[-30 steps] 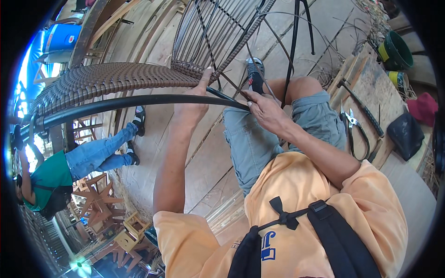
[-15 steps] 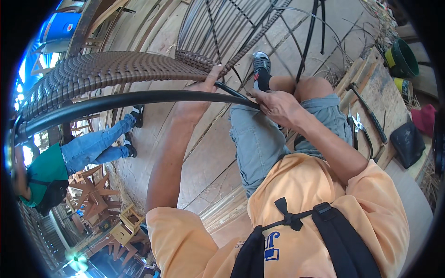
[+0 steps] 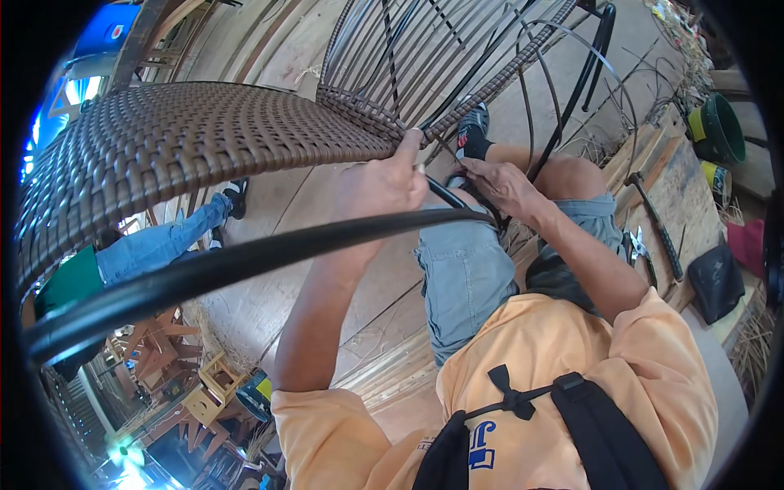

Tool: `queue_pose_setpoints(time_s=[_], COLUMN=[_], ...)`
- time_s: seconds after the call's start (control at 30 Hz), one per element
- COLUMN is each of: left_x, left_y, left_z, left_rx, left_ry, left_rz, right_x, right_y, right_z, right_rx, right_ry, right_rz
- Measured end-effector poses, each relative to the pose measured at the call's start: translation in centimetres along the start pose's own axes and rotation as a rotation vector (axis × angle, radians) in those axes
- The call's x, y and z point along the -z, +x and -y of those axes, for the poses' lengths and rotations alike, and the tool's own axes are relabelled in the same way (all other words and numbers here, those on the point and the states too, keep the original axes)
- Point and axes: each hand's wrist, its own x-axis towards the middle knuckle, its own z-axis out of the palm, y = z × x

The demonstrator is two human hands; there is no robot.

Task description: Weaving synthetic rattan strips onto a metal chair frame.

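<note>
my left fingers (image 3: 409,147) touch the glossy woven seat (image 3: 204,131) at its edge, grip unclear; right fingers (image 3: 480,168) pinch a thin strand (image 3: 447,148).

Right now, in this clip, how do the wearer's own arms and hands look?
The left hand and right hand are bare, without gloves. Loose, light orange short sleeves cover the upper arms, leaving the forearms uncovered. No watch shows on the right.
</note>
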Motion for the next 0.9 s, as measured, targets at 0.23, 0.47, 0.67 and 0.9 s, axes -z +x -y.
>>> queue_pose_setpoints(time_s=[0.23, 0.47, 0.67, 0.9], left_x=[-2.4, -3.4, -3.4, -3.9], left_y=[2.1, 1.9, 2.0, 2.2], left_z=[-2.8, -2.6, -2.6, -2.0], left_rx=[0.116, 0.191, 0.190, 0.218], left_ry=[0.190, -0.102, -0.136, -0.198], left_rz=[-0.398, -0.478, -0.508, -0.442], right_x=[-0.7, 0.8, 0.7, -1.4], right_y=[0.5, 3.9, 4.7, 5.8], right_z=[-0.6, 1.9, 3.6, 3.3], right_rx=[-0.033, 0.235, -0.020, -0.065], right_ry=[0.026, 0.438, 0.869, 0.749], right_rz=[0.033, -0.104, 0.027, 0.034])
